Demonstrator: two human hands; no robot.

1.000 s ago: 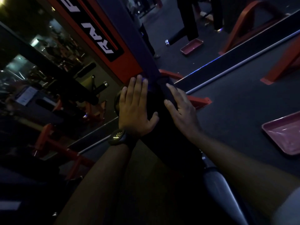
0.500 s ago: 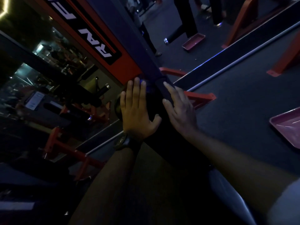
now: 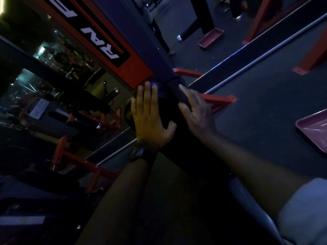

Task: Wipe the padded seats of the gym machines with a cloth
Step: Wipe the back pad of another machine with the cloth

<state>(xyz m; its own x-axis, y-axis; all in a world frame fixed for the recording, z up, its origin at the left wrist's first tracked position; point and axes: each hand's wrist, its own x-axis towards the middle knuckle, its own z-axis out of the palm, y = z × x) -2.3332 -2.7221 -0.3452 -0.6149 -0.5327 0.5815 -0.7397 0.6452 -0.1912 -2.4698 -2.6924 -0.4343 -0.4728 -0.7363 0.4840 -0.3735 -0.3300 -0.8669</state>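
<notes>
A dark padded seat [image 3: 178, 138] of a gym machine runs diagonally through the middle of the head view, very dim. My left hand [image 3: 150, 119], with a watch on its wrist, lies flat on the pad's left side with straight fingers. My right hand [image 3: 196, 110] lies flat on the pad's right edge, fingers stretched toward the machine's dark upright post [image 3: 155, 50]. Something dark lies under the hands; I cannot tell in this light whether it is a cloth.
The red machine frame with white lettering [image 3: 109, 45] rises at upper left beside a mirror [image 3: 53, 96]. Red floor brackets [image 3: 219, 101] sit right of the pad. Pink trays lie at the right edge [image 3: 313, 128] and far back [image 3: 210, 38]. A person's legs [image 3: 207, 15] stand at top.
Both hands stay flat on the pad in almost the same pose. They sit slightly higher in the view as the camera shifts a little.
</notes>
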